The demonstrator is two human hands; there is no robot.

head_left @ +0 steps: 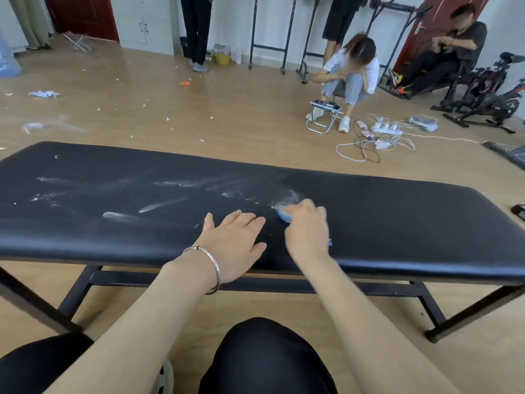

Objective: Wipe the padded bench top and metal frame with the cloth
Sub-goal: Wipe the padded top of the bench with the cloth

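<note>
White powder (181,184) streaks the black bench top (397,211); right hand (306,231) grips a blue cloth (284,216) in curled fingers, left hand (235,240) lies flat alongside, fingers straight.

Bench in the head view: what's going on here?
A person wipes the padded bench top with a blue cloth bunched in the right hand, near the middle. The left hand rests flat on the pad beside it. White powdery streaks cover the left half; the right part looks clean. No hand touches the metal frame.
</note>
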